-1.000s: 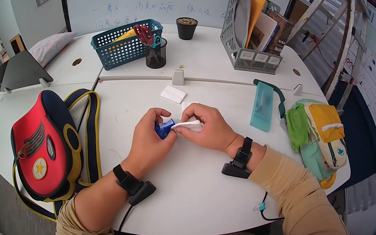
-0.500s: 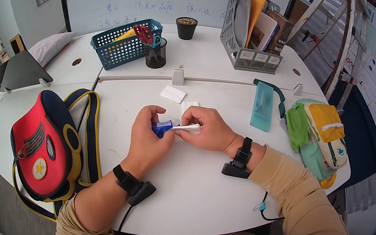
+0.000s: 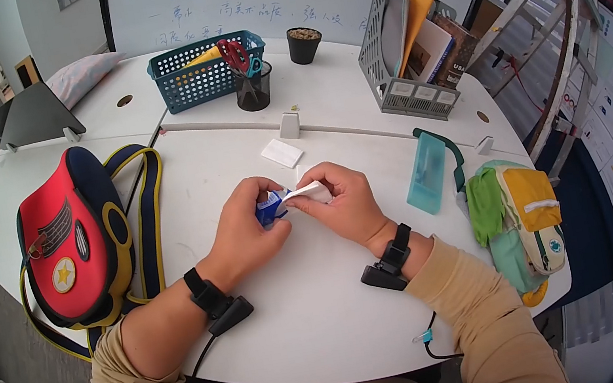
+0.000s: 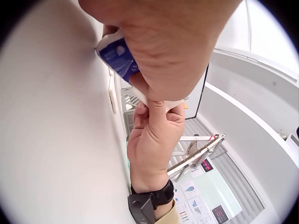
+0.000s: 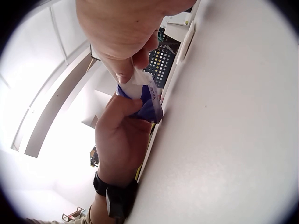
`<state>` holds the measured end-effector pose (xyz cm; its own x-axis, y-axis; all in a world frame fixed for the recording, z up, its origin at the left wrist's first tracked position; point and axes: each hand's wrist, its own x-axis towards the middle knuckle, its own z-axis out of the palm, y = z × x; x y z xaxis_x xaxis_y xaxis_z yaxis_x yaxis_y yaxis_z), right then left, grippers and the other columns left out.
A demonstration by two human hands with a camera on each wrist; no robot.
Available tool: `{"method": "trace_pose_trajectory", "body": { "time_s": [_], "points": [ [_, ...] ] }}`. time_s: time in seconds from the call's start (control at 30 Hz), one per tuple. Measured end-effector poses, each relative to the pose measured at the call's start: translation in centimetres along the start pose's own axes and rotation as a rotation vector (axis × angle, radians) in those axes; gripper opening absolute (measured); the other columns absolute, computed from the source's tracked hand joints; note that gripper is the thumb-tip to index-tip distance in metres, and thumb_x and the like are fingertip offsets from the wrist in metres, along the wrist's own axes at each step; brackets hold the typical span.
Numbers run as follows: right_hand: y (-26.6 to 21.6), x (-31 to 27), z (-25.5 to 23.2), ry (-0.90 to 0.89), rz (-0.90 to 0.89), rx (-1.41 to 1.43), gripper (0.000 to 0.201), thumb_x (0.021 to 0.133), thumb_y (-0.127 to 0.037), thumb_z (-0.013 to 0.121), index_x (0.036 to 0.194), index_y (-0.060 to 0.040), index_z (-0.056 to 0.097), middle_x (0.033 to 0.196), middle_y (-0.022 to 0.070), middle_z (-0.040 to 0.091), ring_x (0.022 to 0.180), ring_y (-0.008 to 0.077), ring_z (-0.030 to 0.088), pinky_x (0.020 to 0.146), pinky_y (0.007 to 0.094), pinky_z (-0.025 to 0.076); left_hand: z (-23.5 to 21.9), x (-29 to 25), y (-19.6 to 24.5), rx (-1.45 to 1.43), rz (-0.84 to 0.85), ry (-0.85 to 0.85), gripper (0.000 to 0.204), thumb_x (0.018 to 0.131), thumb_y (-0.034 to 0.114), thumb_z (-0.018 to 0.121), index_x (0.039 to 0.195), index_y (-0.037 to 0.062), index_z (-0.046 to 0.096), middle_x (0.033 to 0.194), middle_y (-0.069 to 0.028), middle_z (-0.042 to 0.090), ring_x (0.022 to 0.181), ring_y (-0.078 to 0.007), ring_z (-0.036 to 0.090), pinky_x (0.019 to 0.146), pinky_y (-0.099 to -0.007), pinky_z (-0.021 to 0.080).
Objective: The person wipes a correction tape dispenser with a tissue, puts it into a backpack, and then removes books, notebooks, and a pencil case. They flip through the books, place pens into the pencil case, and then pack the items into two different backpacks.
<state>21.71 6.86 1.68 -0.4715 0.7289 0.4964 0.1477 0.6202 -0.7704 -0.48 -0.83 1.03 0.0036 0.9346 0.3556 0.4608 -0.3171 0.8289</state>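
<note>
At the middle of the white counter [image 3: 316,302] the two hands meet over a small blue tissue packet [image 3: 269,208]. The left hand [image 3: 242,230] curls its fingers and thumb round the packet and holds it just above the counter top, with the packet's long axis running roughly left to right, its open end turned toward the right hand [image 3: 345,205]. The right hand pinches a white tissue [image 3: 306,191] between thumb and forefinger; the tissue reaches from that pinch back to the packet's mouth, so it lies between the two hands and rises slightly toward the right. The left wrist view shows the printed blue face of the packet [image 4: 119,56] under the left palm, and the right wrist view shows the tissue [image 5: 140,81] folded over the packet's end, close against the left thumb. Both hands are equally near, each touching its own part; the line on which the tissue comes free runs along the packet's length, away from the left hand. Just beyond the hands lies a small white slip [image 3: 283,153], to the left a red backpack [image 3: 73,236], to the right a teal pouch [image 3: 428,172] and a green bag [image 3: 524,225].
</note>
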Motion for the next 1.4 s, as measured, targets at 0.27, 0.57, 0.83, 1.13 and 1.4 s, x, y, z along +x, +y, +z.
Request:
{"method": "trace_pose_trajectory", "body": {
  "time_s": [0.27,0.57,0.83,1.13,1.4],
  "points": [
    [0.9,0.0,0.6,0.038,-0.067,0.216,0.035,0.100,-0.004,0.093,0.127,-0.0026,0.070,0.119,0.0074,0.079,0.112,0.0142,0.078,0.098,0.0302,0.065,0.2,0.0,0.0,0.100,0.065,-0.030,0.054,0.086,0.012,0.085,0.135,0.0016,0.065,0.118,-0.0173,0.072,0.106,-0.0286,0.073,0.096,-0.0402,0.061],
    [0.6,-0.1,0.4,0.086,-0.001,0.176,0.039,0.097,0.005,0.091,0.127,-0.0029,0.067,0.122,0.0072,0.077,0.115,0.0157,0.078,0.103,0.0317,0.065,-0.2,0.1,0.6,0.089,-0.030,-0.165,0.057,0.086,0.013,0.087,0.137,0.0002,0.065,0.113,-0.0191,0.076,0.102,-0.0310,0.077,0.093,-0.0409,0.062],
    [1.6,-0.2,0.4,0.036,-0.005,0.180,0.036,0.096,-0.001,0.095,0.122,-0.0035,0.070,0.116,0.0070,0.081,0.111,0.0140,0.079,0.101,0.0313,0.066,-0.1,-0.1,0.9,0.010,-0.064,-0.146,0.059,0.087,0.010,0.085,0.141,0.0006,0.062,0.118,-0.0203,0.078,0.109,-0.0349,0.078,0.101,-0.0423,0.062],
    [1.3,0.0,0.5,0.027,0.055,0.340,0.040,0.098,0.001,0.093,0.126,-0.0027,0.065,0.118,0.0085,0.080,0.118,0.0155,0.078,0.107,0.0307,0.065,-0.2,0.1,0.7,-0.014,-0.061,-0.047,0.057,0.085,0.002,0.084,0.138,0.0001,0.063,0.120,-0.0166,0.077,0.112,-0.0267,0.077,0.104,-0.0383,0.061],
    [0.4,0.3,-0.1,0.013,0.251,0.402,0.039,0.101,0.003,0.088,0.130,-0.0007,0.062,0.126,0.0160,0.081,0.115,0.0169,0.080,0.099,0.0302,0.067,0.0,0.1,0.1,0.010,-0.003,0.023,0.058,0.083,0.002,0.088,0.136,0.0012,0.064,0.120,-0.0168,0.077,0.112,-0.0291,0.078,0.103,-0.0397,0.062]
  ]
}}
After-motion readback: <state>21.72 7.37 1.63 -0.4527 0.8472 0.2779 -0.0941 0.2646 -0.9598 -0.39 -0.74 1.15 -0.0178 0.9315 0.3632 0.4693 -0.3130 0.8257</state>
